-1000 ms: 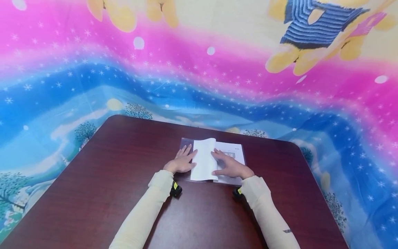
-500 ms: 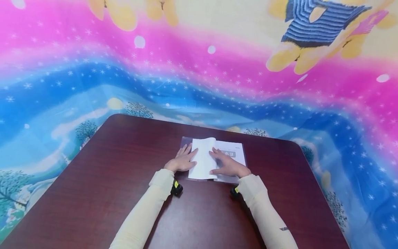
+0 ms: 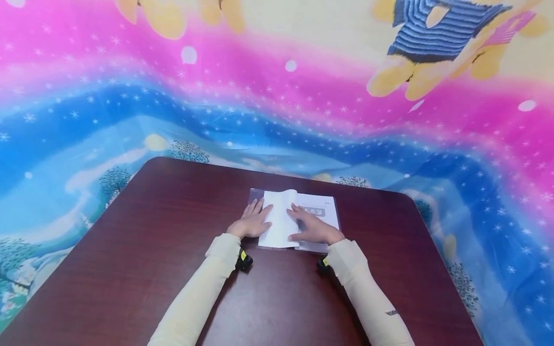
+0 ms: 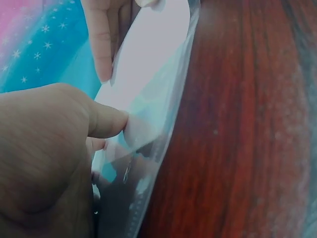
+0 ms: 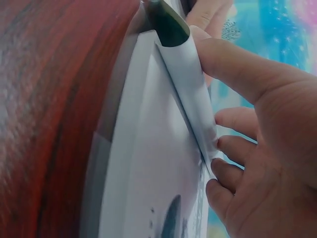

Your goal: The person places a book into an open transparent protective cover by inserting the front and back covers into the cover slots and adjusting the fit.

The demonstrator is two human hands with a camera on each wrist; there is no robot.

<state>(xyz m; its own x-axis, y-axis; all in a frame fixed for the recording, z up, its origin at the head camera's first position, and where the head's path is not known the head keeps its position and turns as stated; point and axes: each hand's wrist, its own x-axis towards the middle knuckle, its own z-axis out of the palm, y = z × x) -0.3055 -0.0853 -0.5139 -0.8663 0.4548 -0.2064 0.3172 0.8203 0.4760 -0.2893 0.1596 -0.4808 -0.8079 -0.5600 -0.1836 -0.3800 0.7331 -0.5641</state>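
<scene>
A book [image 3: 330, 214] lies in a clear plastic cover [image 4: 130, 213] on the table. Its white cover leaf [image 3: 279, 221] is folded over to the left and curls up at the spine side, as the right wrist view shows. My left hand [image 3: 249, 225] rests at the leaf's left edge, thumb on the clear plastic in the left wrist view. With spread fingers, my right hand [image 3: 317, 228] presses against the curled bend of the leaf [image 5: 185, 79]. Grey printed characters show on the page beside that hand. Part of the leaf's left edge is hidden by my left fingers.
The dark red-brown wooden table [image 3: 173, 202] has rounded far corners. Behind it hangs a colourful cloth [image 3: 268, 120] with snowflakes and cartoon figures. Black wrist cameras [image 3: 244, 260] sit under both cuffs.
My right hand has shifted slightly left, and the folded leaf has slid left with it. More of the grey printed characters shows. The left hand stays nearly still.
</scene>
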